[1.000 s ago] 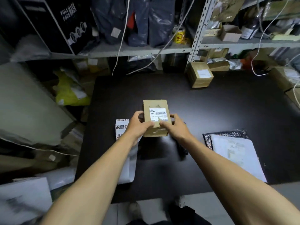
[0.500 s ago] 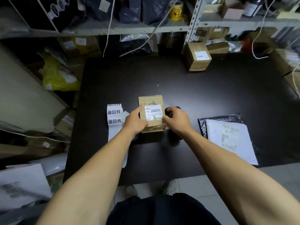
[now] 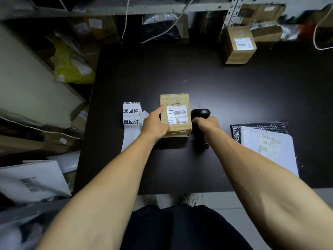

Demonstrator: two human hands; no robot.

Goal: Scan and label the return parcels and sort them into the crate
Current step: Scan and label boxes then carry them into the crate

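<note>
A small brown cardboard parcel with a white barcode label lies flat in the middle of the black table. My left hand rests on its left side with the forefinger stretched along the top edge. Just right of the parcel, my right hand grips the handle of a black barcode scanner, whose head points away from me. A strip of white return labels with black characters lies left of the parcel. No crate can be made out in view.
A second cardboard box with a white label stands at the table's far right. A black bubble mailer with white paper on it lies near the right front edge. Shelving with parcels runs along the back; clutter fills the floor at left.
My right hand left the parcel and took hold of the scanner beside it. The left hand stays on the parcel, which has settled flat on the table. The camera tilted downward.
</note>
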